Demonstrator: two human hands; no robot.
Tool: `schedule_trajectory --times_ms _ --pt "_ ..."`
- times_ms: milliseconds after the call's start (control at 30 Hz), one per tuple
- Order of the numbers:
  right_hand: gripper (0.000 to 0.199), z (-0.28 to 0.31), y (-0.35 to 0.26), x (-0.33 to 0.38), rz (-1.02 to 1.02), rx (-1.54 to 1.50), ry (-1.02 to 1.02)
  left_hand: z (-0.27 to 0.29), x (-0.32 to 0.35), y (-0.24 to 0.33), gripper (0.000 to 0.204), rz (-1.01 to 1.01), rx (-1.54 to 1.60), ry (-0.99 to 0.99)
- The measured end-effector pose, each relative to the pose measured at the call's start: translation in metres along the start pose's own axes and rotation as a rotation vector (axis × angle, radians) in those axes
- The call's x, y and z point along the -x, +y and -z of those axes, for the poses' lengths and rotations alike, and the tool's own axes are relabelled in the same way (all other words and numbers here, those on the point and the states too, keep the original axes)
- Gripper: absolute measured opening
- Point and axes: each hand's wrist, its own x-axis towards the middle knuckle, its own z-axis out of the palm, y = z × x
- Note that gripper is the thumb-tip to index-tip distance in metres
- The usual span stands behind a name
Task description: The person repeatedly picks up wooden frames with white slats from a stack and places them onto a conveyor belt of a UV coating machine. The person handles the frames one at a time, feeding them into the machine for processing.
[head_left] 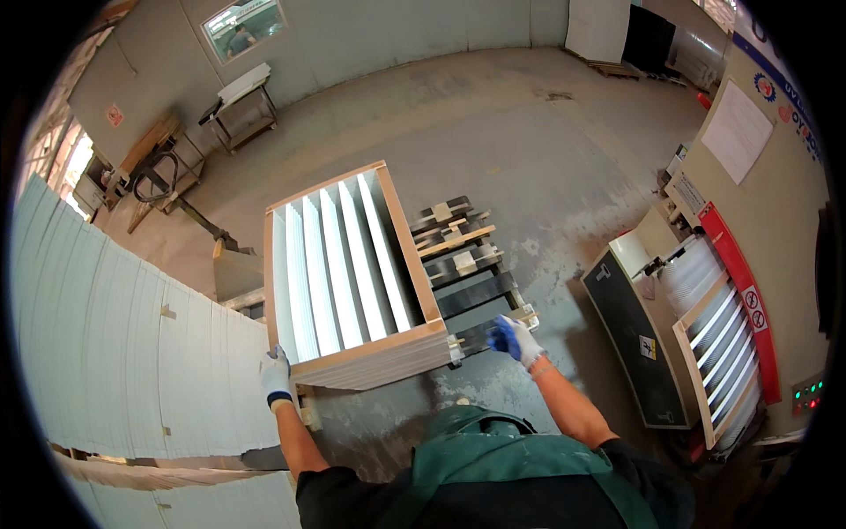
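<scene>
At the near left corner of the brown-edged rectangular frame with white slats [370, 346], the white-and-blue-gloved left hand [276, 376] touches the edge, its closure undeterminable; the white-and-blue-gloved right hand [515, 340] is empty, fingers loosely parted, clear of the frame. Flat black bars [476, 295] extend just right of it. Steadying appears in hand; shifting it would call for a right-hand hold.

Soft, moderate light; an opening [81, 150] far left of the slatted frame [338, 264] glares; the wall [397, 31] beyond the frame bows.

Free floor [568, 357] between right grip [515, 341] and machine [630, 344], panel stack [115, 326] beside left grip [276, 376].
</scene>
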Motion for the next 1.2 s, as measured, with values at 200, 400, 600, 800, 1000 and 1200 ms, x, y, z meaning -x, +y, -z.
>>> schedule_trajectory --times_ms 200,400,600,800,1000,1200 --pt "0.033 -0.161 -0.040 -0.028 0.227 0.442 -0.259 0.012 0.008 0.001 0.051 -0.096 0.054 0.050" --pt "0.043 -0.161 -0.060 -0.037 0.162 0.549 -0.078 0.014 0.067 0.012 0.040 -0.256 0.050 0.168" --pt "0.025 -0.102 -0.065 0.014 0.139 0.564 -0.085 0.074 0.140 0.056 0.038 -0.158 0.484 -0.328" --pt "0.023 -0.029 -0.028 0.113 0.172 0.408 0.046 0.018 0.175 0.039 0.023 0.111 0.932 -0.620" --pt "0.020 0.022 -0.013 0.241 0.276 0.272 0.337 0.011 0.205 0.088 0.030 -0.092 1.009 -0.744" --pt "0.021 0.092 0.050 0.359 0.365 0.132 0.716 -0.020 0.230 0.169 0.043 -0.832 0.683 -0.816"
